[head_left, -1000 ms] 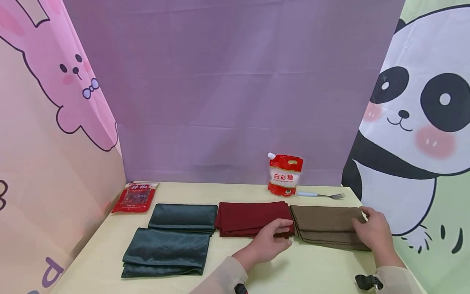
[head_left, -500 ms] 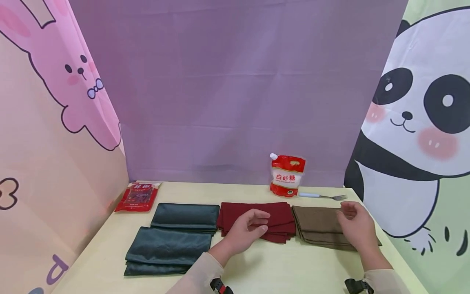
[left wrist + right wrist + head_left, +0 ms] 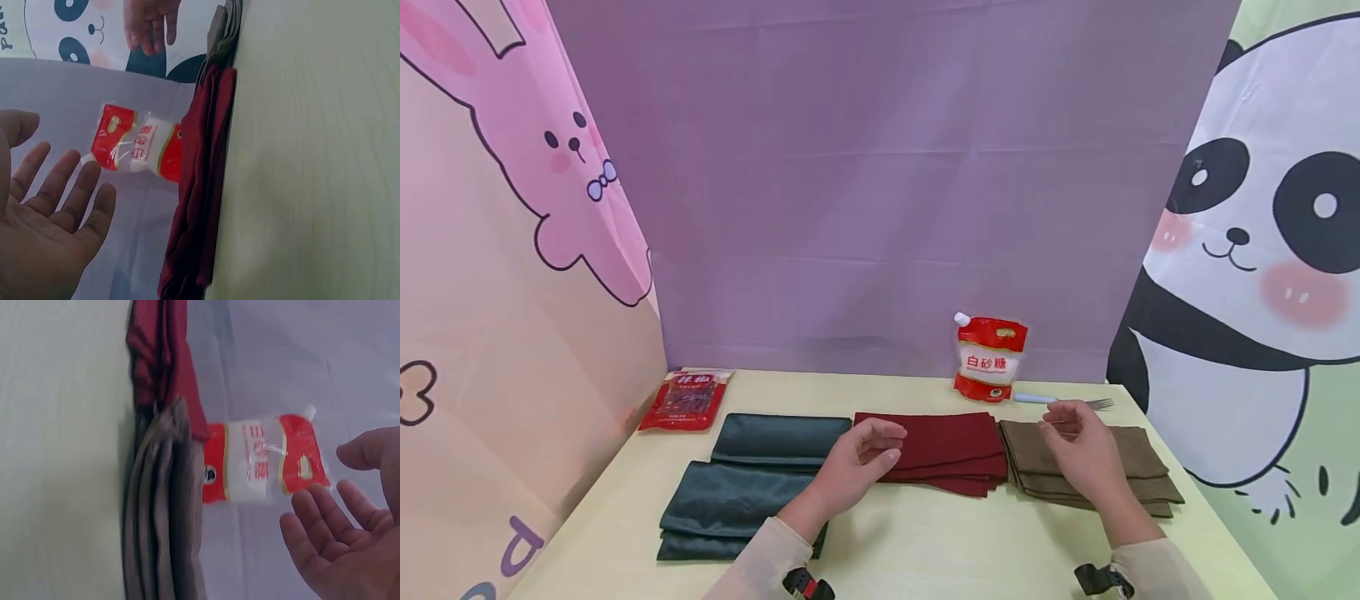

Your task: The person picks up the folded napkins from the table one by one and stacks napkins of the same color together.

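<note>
Hovering loose-fingered, empty left hand [image 3: 857, 462] and right hand [image 3: 1078, 450] above red cloth [image 3: 951, 446], brown cloth [image 3: 1138, 467]

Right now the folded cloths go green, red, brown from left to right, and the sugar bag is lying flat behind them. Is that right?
Nearly. The green cloths, red cloth and brown cloth do run in that order, left to right. But the sugar bag is not lying flat: the head view shows it standing upright at the back of the table, against the purple backdrop.

L hand [image 3: 857, 460]: over cloth stack [image 3: 951, 450]; two stacks [image 3: 752, 483] to its left.
R hand [image 3: 1078, 450]: over rightmost stack [image 3: 1142, 471]; pouch [image 3: 990, 358], fork [image 3: 1067, 402] behind.
</note>
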Action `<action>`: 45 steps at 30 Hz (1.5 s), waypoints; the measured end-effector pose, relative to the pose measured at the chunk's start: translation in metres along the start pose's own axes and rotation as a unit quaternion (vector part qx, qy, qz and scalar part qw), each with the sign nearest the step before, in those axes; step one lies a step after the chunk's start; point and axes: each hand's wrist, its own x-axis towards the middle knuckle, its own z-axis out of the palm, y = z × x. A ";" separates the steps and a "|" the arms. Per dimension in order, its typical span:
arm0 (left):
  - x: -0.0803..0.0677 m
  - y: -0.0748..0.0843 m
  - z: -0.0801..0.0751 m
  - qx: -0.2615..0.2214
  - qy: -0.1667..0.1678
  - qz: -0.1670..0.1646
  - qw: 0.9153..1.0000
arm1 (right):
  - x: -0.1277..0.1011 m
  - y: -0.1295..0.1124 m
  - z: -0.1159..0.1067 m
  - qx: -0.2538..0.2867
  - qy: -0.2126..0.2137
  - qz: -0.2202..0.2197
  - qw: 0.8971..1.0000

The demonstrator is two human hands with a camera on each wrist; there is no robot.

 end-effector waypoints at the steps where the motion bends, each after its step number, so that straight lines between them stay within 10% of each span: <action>1: -0.002 0.001 -0.004 0.004 0.001 0.000 1.000 | 0.001 -0.002 0.003 0.007 -0.005 -0.002 1.000; 36: -0.101 -0.001 -0.175 0.108 0.160 -0.022 0.981 | -0.004 -0.097 0.111 0.126 -0.154 -0.012 0.980; 45: -0.118 -0.005 -0.196 0.108 0.209 -0.026 0.972 | -0.008 -0.109 0.131 0.155 -0.167 -0.021 0.974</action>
